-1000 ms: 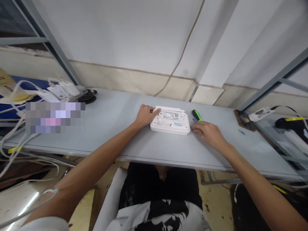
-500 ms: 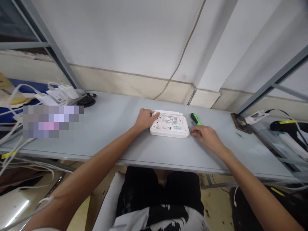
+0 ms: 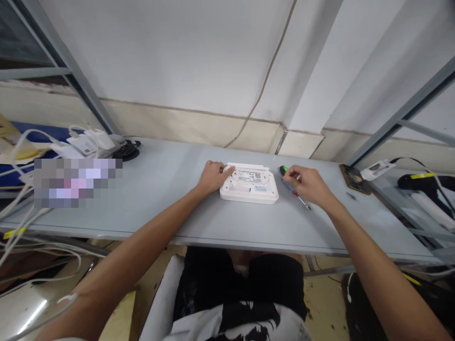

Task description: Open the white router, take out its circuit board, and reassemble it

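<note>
So the white box [image 3: 249,185] is flat on the counter [image 3: 241,222], long axis running left-right, with the left hand [image 3: 214,177] half curled round the box's far left corner, thumb on top. Screwdriver [image 3: 295,193] sits just right of the box, shaft slanting away toward the near right. The right hand [image 3: 308,183] is way closer to that, fingertips bunched over it; honestly can't tell if they're gripping.

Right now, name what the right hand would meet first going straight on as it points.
Likely the green-and-black handle just ahead of the right hand, though whether they touch is unclear; then the white device.
</note>
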Demonstrator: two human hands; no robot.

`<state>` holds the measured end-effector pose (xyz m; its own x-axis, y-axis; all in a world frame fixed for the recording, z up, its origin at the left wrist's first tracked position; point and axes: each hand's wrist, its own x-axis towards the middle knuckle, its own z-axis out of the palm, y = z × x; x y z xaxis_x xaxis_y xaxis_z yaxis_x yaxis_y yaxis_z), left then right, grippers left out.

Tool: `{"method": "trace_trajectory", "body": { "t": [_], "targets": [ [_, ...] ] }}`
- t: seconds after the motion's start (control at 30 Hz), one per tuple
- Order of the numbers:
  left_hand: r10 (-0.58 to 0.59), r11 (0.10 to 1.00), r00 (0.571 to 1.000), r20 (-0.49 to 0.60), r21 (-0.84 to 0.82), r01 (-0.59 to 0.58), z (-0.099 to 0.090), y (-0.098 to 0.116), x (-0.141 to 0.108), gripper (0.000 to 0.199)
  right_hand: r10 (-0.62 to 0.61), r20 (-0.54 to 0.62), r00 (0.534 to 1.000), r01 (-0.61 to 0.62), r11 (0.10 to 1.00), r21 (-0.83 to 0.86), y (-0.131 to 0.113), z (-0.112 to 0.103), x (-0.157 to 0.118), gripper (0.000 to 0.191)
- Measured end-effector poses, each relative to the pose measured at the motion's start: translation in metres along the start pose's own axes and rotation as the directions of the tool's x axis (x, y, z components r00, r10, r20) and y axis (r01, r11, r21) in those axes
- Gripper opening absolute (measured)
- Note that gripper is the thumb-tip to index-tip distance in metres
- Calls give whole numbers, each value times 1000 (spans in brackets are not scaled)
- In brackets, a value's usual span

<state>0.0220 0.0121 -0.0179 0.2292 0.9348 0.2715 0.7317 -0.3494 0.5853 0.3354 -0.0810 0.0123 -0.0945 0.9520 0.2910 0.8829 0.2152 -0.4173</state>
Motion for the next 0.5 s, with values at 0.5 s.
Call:
{"method": "trace_trajectory", "body": {
  "t": [0.5],
  "targets": [
    [28, 1000, 1000, 10, 10, -29, 0, -1, 0, 43, -92, 65, 994, 75, 970, 232, -12, 11, 40, 18]
  ]
}}
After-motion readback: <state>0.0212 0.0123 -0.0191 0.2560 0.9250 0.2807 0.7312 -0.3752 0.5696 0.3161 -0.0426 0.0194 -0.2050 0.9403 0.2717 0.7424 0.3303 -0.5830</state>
